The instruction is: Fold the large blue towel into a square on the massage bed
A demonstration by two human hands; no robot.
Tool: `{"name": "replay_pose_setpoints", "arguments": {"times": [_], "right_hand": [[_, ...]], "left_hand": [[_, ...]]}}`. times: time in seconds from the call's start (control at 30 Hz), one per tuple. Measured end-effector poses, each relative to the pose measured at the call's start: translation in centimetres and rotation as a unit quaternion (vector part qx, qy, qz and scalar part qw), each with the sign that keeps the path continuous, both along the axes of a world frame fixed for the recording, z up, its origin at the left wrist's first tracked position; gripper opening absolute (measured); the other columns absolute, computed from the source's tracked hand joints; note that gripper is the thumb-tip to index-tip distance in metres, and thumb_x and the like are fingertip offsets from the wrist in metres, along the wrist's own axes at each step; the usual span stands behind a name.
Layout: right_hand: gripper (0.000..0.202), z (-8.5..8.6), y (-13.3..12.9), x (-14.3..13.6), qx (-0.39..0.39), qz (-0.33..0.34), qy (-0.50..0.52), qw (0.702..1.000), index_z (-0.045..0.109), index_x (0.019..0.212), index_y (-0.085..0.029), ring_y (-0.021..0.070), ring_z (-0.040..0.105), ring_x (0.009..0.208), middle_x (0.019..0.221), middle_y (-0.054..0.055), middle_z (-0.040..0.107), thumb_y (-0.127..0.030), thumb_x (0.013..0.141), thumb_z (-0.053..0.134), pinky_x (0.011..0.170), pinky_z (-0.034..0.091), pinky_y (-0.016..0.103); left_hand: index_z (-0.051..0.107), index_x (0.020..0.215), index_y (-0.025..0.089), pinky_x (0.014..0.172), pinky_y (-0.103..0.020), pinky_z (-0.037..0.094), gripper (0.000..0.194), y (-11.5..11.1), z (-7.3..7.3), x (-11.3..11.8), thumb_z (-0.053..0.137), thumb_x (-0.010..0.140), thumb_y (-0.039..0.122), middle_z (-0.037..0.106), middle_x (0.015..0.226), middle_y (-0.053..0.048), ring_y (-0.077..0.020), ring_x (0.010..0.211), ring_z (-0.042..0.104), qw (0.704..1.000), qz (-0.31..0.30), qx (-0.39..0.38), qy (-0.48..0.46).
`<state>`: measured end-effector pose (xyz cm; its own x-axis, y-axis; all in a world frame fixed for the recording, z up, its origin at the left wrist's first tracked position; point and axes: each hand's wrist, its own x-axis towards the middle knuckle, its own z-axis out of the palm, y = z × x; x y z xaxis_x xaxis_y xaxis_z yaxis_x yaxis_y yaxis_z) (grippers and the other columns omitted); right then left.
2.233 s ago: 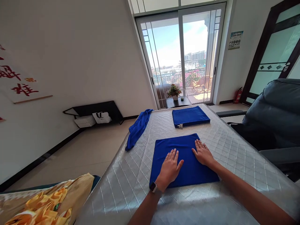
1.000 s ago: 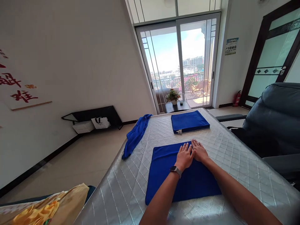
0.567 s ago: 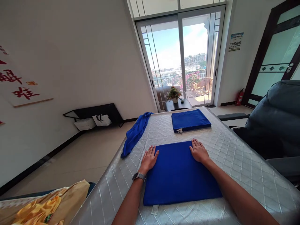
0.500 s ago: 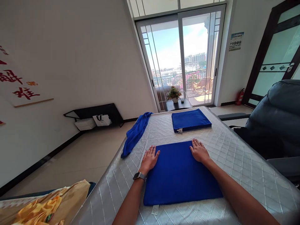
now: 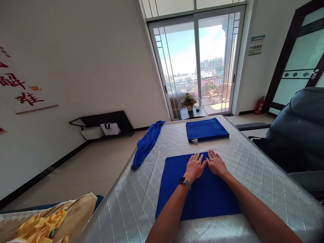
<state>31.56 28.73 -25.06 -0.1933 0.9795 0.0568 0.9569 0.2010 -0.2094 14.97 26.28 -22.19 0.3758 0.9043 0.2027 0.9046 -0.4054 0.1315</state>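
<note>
A blue cloth [image 5: 212,199] lies flat in a folded rectangle on the silver quilted table cover [image 5: 126,199]. My left hand [image 5: 195,167], with a watch on its wrist, rests palm down near the cloth's far edge, fingers extended. Right beside it, my right hand [image 5: 216,163] lies flat at the far right corner of the same cloth. The two thumbs are close together. Beyond them sits a folded blue stack [image 5: 206,129] with a white tag. A crumpled blue cloth [image 5: 147,143] hangs over the far left edge.
A dark armchair [image 5: 296,125] stands on the right. Tan and yellow fabric [image 5: 50,222] lies at the lower left. Behind the table, a small black table [image 5: 193,113] holds a potted plant [image 5: 188,102] before the sliding glass door.
My left hand has slid right across the blue cloth, from its far left corner to beside my right hand. My right hand has stayed in place.
</note>
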Motion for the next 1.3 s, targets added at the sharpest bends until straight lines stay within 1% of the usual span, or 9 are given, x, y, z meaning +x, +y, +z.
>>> {"name": "replay_pose_setpoints", "arguments": {"times": [0.07, 0.13, 0.2, 0.37, 0.47, 0.57, 0.83, 1.07, 1.3], "right_hand": [[0.069, 0.0, 0.0, 0.0, 0.002, 0.002, -0.006, 1.000, 0.026, 0.160, -0.003, 0.0226, 0.013, 0.157, 0.169, 0.014, 0.019, -0.040, 0.103, 0.018, 0.126, 0.009, 0.040], [0.070, 0.1, 0.0, 0.0, 0.001, -0.003, -0.008, 1.000, 0.025, 0.161, -0.003, 0.0225, 0.014, 0.157, 0.169, 0.013, 0.020, -0.042, 0.103, 0.017, 0.126, 0.009, 0.040], [0.071, 0.2, 0.0, 0.0, -0.005, -0.007, -0.006, 1.000, 0.023, 0.161, -0.004, 0.0218, 0.014, 0.157, 0.169, 0.011, 0.019, -0.044, 0.103, 0.016, 0.126, 0.009, 0.040], [0.071, 0.2, 0.1, 0.0, -0.015, -0.009, -0.004, 1.000, 0.022, 0.162, -0.006, 0.0203, 0.012, 0.157, 0.170, 0.009, 0.018, -0.045, 0.103, 0.015, 0.126, 0.008, 0.039], [0.071, 0.2, 0.2, 0.0, -0.018, -0.006, -0.002, 1.000, 0.021, 0.162, -0.005, 0.0202, 0.011, 0.157, 0.170, 0.010, 0.018, -0.045, 0.103, 0.015, 0.127, 0.007, 0.039], [0.071, 0.2, 0.2, 0.0, -0.012, -0.004, -0.006, 1.000, 0.022, 0.162, -0.005, 0.0203, 0.011, 0.157, 0.169, 0.011, 0.019, -0.044, 0.103, 0.015, 0.126, 0.008, 0.039], [0.069, 0.5, -0.2, 0.0, -0.007, 0.003, -0.014, 1.000, 0.025, 0.162, -0.008, 0.0206, 0.011, 0.157, 0.170, 0.009, 0.018, -0.044, 0.104, 0.015, 0.127, 0.006, 0.042], [0.069, 0.5, -0.1, 0.2, -0.040, 0.001, -0.008, 0.999, 0.022, 0.163, -0.013, 0.0198, 0.009, 0.157, 0.171, 0.007, 0.014, -0.048, 0.105, 0.015, 0.126, 0.007, 0.042], [0.068, 0.9, -0.4, 0.1, -0.037, -0.004, -0.011, 0.999, 0.021, 0.163, -0.013, 0.0203, 0.009, 0.157, 0.171, 0.006, 0.014, -0.047, 0.105, 0.015, 0.126, 0.007, 0.043]], "left_hand": [[0.045, 0.154, 0.018, 0.125, -0.045, 0.028, 0.067, 0.1, -0.6, 0.8, 0.018, 0.106, 0.056, 0.043, 0.161, -0.011, -0.0252, 0.151, 0.035, 1.000, 0.012, -0.017, -0.008], [0.043, 0.155, 0.020, 0.125, -0.046, 0.026, 0.068, 0.2, -0.9, -0.5, 0.018, 0.105, 0.059, 0.040, 0.163, -0.010, -0.0251, 0.153, 0.032, 0.999, 0.033, -0.027, -0.006], [0.040, 0.157, 0.021, 0.126, -0.047, 0.025, 0.069, 0.1, -0.9, -3.5, 0.018, 0.104, 0.060, 0.037, 0.164, -0.010, -0.0253, 0.154, 0.029, 0.998, 0.060, -0.033, 0.004], [0.036, 0.159, 0.019, 0.125, -0.051, 0.025, 0.068, -0.2, -0.7, -12.6, 0.020, 0.105, 0.057, 0.036, 0.164, -0.011, -0.0282, 0.154, 0.027, 0.984, 0.166, -0.040, 0.040], [0.034, 0.159, 0.016, 0.124, -0.049, 0.026, 0.070, -0.3, -1.0, -15.3, 0.021, 0.105, 0.058, 0.033, 0.166, -0.013, -0.0286, 0.154, 0.026, 0.978, 0.201, -0.035, 0.046], [0.034, 0.158, 0.013, 0.124, -0.047, 0.026, 0.074, -0.3, -1.4, -15.7, 0.020, 0.104, 0.060, 0.031, 0.166, -0.016, -0.0287, 0.155, 0.025, 0.977, 0.205, -0.029, 0.047], [0.033, 0.159, 0.012, 0.125, -0.048, 0.024, 0.076, 0.0, -2.0, -15.7, 0.019, 0.103, 0.062, 0.031, 0.166, -0.016, -0.0293, 0.155, 0.025, 0.980, 0.196, -0.025, 0.037], [0.035, 0.158, 0.013, 0.124, -0.048, 0.024, 0.076, 0.0, -1.9, -15.6, 0.017, 0.103, 0.062, 0.035, 0.164, -0.016, -0.0292, 0.154, 0.028, 0.979, 0.199, -0.023, 0.041], [0.032, 0.159, 0.011, 0.125, -0.047, 0.023, 0.077, -0.1, -1.8, -15.5, 0.017, 0.103, 0.062, 0.032, 0.166, -0.016, -0.0295, 0.155, 0.025, 0.978, 0.199, -0.031, 0.052]]}}
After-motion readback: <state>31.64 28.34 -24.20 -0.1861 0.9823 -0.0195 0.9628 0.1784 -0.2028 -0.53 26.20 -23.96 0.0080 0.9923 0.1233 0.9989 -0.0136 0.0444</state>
